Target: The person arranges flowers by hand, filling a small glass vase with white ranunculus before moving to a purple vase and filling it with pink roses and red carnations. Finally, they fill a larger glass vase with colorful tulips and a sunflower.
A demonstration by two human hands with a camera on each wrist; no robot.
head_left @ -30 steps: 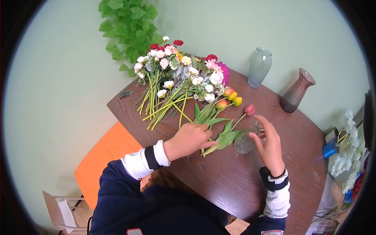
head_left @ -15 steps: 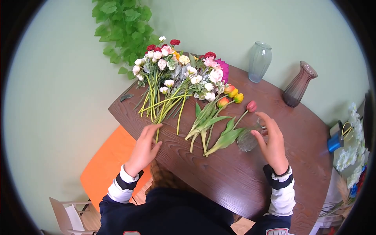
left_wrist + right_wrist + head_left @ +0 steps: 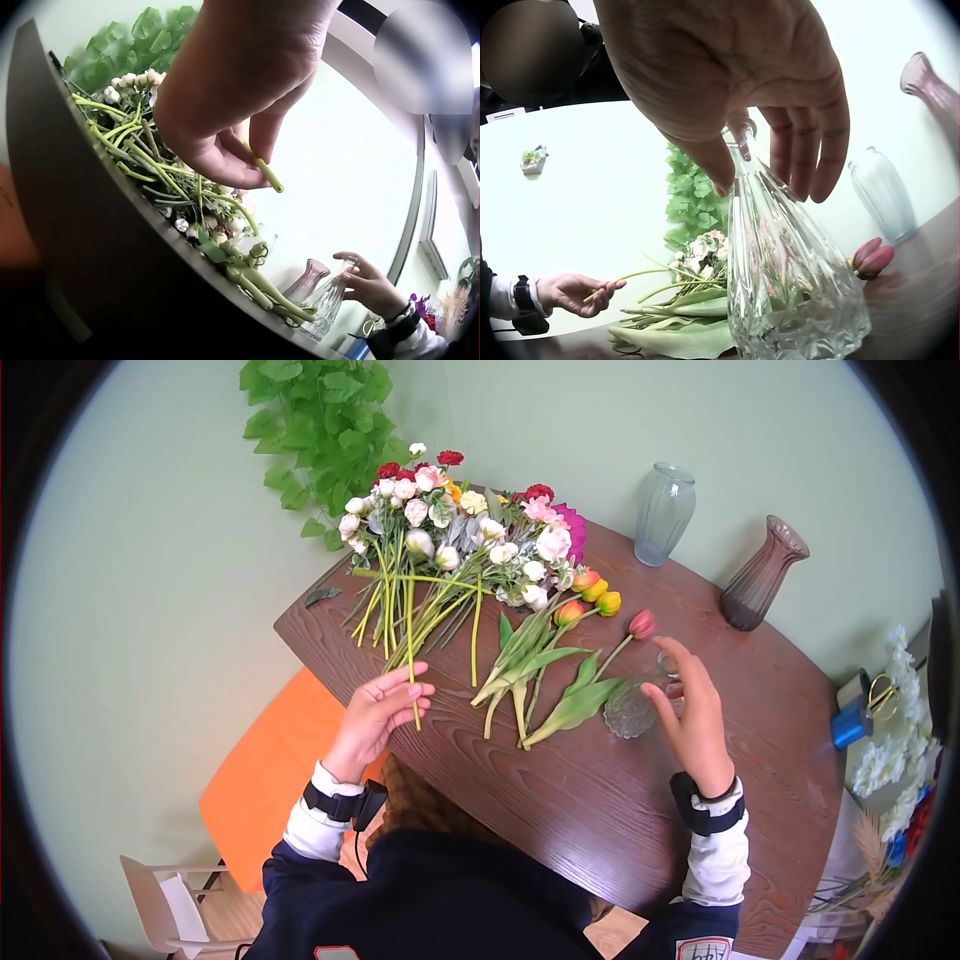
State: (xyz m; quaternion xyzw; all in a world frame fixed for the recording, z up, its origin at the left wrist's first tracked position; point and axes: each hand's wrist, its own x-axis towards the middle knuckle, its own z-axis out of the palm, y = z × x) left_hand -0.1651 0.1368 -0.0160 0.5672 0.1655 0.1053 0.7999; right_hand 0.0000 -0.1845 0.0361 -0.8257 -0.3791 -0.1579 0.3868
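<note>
The left hand (image 3: 385, 715) pinches the lower end of a green stem (image 3: 411, 650), which reaches up toward a white bloom over the flower pile (image 3: 450, 550). In the left wrist view the stem's cut end (image 3: 271, 178) sticks out past the fingertips. The right hand (image 3: 692, 722) curves its fingers and thumb around the neck of a clear ribbed glass vase (image 3: 787, 277) that stands on the table. Left of that vase lie several tulips: a pink one (image 3: 642, 624) and orange and yellow ones (image 3: 570, 613), with broad green leaves.
A pale blue glass vase (image 3: 664, 515) and a purple one (image 3: 764, 575) stand along the wall edge of the wooden table (image 3: 600, 830). At the right are a blue spool (image 3: 851, 722) and pale flowers. An orange surface (image 3: 270, 780) and a chair (image 3: 170, 900) are at lower left.
The left hand has moved left from the tulip stems to the pile and pinched a stem, lifting it with its white bloom. The right hand stays at the clear vase.
</note>
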